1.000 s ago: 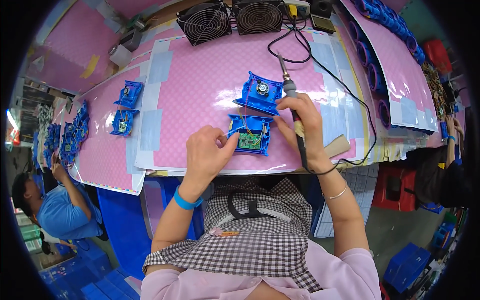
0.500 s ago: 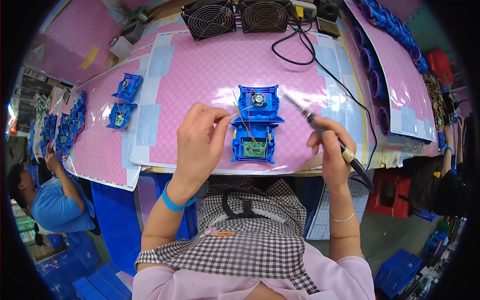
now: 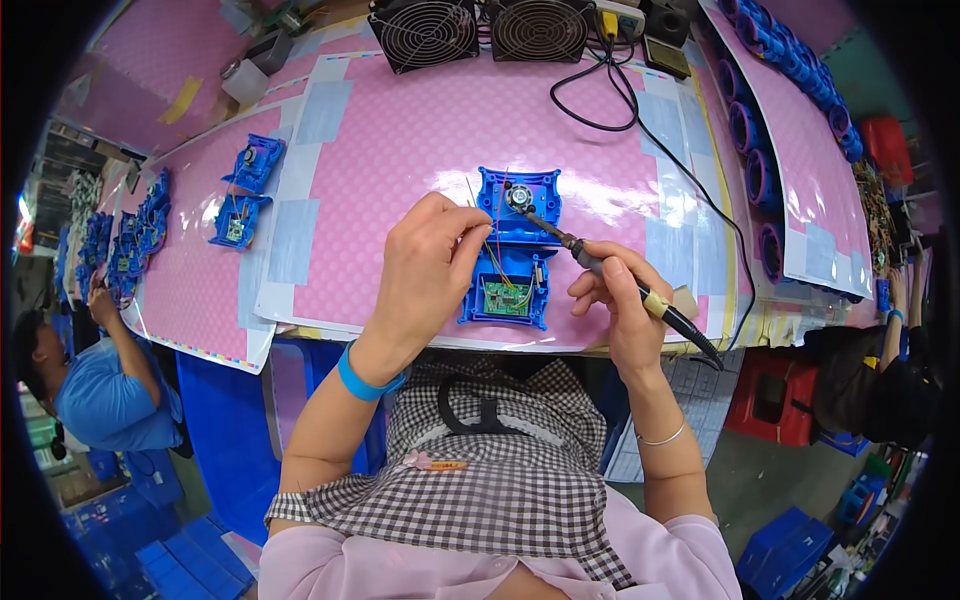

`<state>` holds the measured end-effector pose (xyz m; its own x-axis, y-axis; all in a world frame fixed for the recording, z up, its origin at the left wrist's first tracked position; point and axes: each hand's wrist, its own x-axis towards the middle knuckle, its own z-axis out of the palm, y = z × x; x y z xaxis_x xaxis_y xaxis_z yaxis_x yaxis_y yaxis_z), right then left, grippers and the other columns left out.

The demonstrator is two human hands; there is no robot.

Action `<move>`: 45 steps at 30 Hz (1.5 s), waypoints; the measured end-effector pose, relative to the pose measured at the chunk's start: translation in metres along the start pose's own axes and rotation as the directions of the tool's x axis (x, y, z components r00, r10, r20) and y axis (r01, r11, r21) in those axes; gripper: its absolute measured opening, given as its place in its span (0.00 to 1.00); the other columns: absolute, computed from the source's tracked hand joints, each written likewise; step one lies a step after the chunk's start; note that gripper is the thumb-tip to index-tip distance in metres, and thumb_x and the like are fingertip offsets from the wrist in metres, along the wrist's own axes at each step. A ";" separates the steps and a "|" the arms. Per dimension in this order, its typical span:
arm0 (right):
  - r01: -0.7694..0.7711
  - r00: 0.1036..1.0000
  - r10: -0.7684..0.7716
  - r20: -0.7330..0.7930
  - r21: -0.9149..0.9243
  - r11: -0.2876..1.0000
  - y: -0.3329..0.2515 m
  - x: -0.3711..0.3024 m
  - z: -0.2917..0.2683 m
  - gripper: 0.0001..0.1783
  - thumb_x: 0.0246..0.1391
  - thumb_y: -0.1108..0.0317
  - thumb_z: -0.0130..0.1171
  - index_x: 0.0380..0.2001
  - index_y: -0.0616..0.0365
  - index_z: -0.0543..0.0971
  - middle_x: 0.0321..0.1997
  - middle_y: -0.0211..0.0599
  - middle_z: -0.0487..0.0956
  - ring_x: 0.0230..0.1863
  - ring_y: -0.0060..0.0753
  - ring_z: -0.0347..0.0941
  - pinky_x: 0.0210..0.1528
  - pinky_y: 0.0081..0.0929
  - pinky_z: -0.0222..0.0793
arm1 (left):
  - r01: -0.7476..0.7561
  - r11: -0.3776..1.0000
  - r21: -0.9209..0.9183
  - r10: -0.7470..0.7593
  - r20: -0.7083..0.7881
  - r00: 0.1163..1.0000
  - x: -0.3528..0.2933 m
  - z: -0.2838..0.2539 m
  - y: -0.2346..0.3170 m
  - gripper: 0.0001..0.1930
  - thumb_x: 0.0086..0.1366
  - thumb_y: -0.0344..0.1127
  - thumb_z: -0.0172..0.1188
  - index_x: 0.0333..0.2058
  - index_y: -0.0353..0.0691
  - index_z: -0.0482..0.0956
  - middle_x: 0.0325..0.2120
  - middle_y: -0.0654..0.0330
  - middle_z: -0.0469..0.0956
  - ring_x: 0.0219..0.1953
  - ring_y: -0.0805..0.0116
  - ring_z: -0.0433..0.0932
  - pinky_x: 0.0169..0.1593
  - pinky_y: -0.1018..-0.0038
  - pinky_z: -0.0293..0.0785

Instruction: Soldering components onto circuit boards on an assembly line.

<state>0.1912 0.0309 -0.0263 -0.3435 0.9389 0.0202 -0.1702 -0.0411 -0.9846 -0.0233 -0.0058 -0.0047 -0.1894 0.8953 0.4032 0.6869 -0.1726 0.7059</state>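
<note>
My right hand has brought the soldering iron back onto the blue housing, tip at its top; left hand pinches wire beside it.

Pink-matted bench is being occupied by blue housing at the fingers, fans beyond.

Two black fans sitting at 12 o'clock, spare blue housings lying at 10 o'clock, red stool standing at 4 o'clock
</note>
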 end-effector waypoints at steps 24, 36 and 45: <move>0.061 0.989 -0.100 -0.105 -0.320 0.946 -0.028 0.006 -0.022 0.11 0.55 0.74 0.60 0.40 0.69 0.81 0.25 0.39 0.79 0.22 0.23 0.73 0.26 0.17 0.68 | -0.061 0.996 0.060 0.057 0.072 0.996 0.006 0.008 0.019 0.04 0.56 0.24 0.61 0.32 0.33 0.80 0.27 0.54 0.74 0.27 0.57 0.77 0.32 0.67 0.73; 0.099 0.989 -0.131 -0.066 -0.357 0.929 -0.017 0.014 -0.021 0.10 0.54 0.74 0.61 0.39 0.67 0.81 0.25 0.36 0.79 0.22 0.21 0.73 0.26 0.16 0.67 | -0.058 0.997 0.050 0.056 0.058 0.997 0.011 0.022 0.012 0.05 0.54 0.22 0.62 0.32 0.33 0.82 0.24 0.56 0.74 0.24 0.63 0.75 0.28 0.71 0.69; 0.181 0.979 -0.202 -0.004 -0.420 0.889 -0.016 0.014 -0.020 0.10 0.54 0.75 0.61 0.39 0.67 0.81 0.26 0.36 0.80 0.22 0.20 0.73 0.25 0.15 0.67 | -0.064 0.996 0.060 0.060 0.064 0.996 0.012 0.023 0.009 0.05 0.55 0.23 0.62 0.32 0.34 0.82 0.25 0.56 0.75 0.25 0.63 0.76 0.28 0.70 0.70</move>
<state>0.2079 0.0511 -0.0133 -0.2987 0.9292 0.2176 0.1740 0.2773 -0.9449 -0.0036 0.0126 -0.0073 -0.1023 0.9078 0.4067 0.7382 -0.2048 0.6428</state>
